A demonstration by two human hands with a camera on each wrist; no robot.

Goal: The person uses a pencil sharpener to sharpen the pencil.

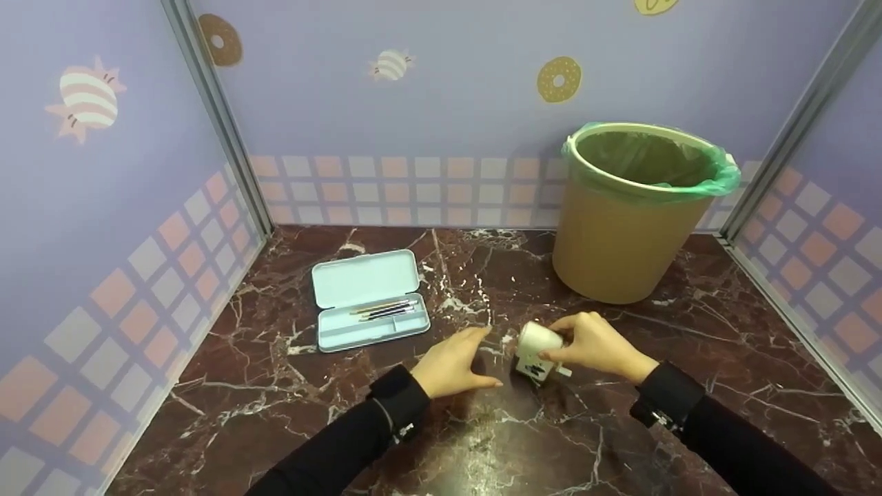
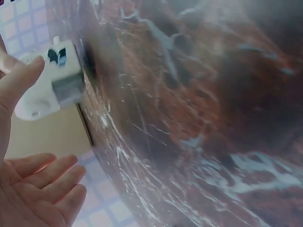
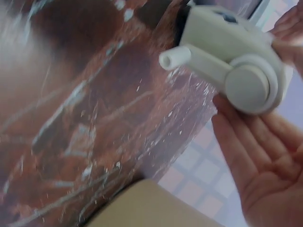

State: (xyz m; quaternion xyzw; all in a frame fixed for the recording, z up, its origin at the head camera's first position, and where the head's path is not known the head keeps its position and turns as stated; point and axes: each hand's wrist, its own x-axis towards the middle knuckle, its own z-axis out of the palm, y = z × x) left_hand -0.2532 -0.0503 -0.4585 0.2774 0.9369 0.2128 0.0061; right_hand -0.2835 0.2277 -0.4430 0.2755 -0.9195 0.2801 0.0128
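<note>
A white crank pencil sharpener (image 1: 535,353) with a dark printed design stands tilted just above or on the marbled tabletop. My right hand (image 1: 594,348) holds it between thumb and fingers from the right side. Its crank handle (image 3: 208,66) and round hub (image 3: 247,88) face the right wrist camera. To the left of the sharpener, my left hand (image 1: 451,365) is apart from it, thumb and fingers spread with nothing between them. In the left wrist view, the left thumb (image 2: 23,78) overlaps the sharpener only in line of sight.
A pale blue pencil case (image 1: 372,337) lies with its lid raised, several thin pencils (image 1: 386,310) inside. At the back right stands a tan bin (image 1: 623,241) with a green liner. Small whitish specks dot the tabletop (image 1: 482,296). Patterned walls enclose the back and sides.
</note>
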